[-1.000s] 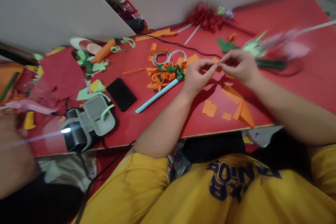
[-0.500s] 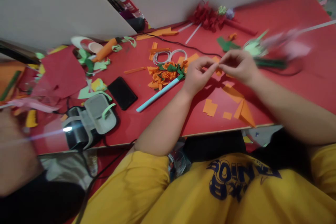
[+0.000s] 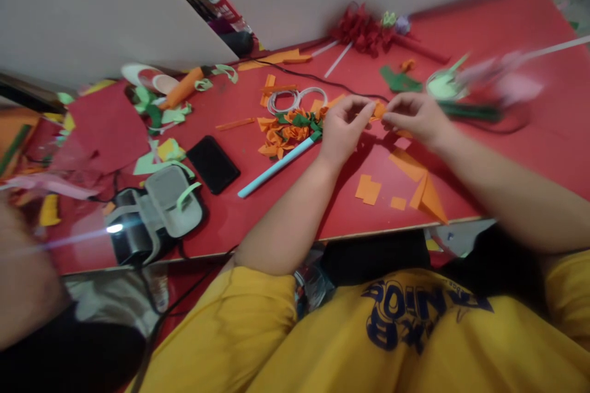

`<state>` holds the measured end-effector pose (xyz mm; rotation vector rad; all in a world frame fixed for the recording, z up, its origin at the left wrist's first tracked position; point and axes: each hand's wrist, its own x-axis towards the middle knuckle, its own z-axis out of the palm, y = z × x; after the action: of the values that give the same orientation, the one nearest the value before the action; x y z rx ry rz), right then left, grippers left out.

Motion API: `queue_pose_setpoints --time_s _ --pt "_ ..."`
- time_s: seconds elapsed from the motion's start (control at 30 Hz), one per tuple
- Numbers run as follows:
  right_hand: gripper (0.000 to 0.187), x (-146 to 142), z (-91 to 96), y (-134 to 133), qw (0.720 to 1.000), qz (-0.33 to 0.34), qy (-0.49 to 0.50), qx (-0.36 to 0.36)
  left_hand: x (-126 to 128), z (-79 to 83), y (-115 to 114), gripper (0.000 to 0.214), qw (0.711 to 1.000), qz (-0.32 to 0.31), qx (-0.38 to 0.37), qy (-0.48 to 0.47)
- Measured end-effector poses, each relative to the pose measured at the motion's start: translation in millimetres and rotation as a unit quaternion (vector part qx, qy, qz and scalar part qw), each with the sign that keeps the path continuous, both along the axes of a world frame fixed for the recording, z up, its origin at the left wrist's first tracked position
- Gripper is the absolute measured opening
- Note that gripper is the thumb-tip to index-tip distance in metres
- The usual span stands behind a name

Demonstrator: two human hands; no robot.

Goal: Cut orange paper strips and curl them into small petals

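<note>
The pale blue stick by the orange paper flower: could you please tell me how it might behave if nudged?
Probably light: the pale blue stick looks thin and tube-like. Being round, it might roll on the red table, though the orange paper flower at its end would likely check that.

The left hand [image 3: 343, 129] and right hand [image 3: 415, 118] pinch the orange scrap [image 3: 378, 110] and cover most of it, so its shape is unreadable. At two o'clock a pink paper shape [image 3: 516, 83] is smeared to blur. At eight o'clock someone's arm [image 3: 23, 282], blurred, is cut by the edge.
</note>
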<state>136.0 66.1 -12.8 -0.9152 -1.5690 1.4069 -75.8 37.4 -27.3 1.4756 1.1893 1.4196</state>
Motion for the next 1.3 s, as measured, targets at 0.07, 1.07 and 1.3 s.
queue_pose_setpoints --time_s 0.07,1.07,1.3 --pt "0.048 3.0 -2.9 5.7 1.000 -0.027 -0.008 0.006 -1.1 -2.3 -0.3 0.038 1.000 -0.022 -0.016 -0.004" --pt "0.018 15.9 35.7 -7.8 0.858 0.059 -0.484 0.160 -16.8 12.3 -6.8 0.019 0.942 -0.115 -0.028 0.313" --pt "0.019 13.1 34.9 -9.1 0.846 0.045 -0.506 0.160 -17.3 17.3 -7.7 0.014 0.926 -0.116 -0.030 0.358"
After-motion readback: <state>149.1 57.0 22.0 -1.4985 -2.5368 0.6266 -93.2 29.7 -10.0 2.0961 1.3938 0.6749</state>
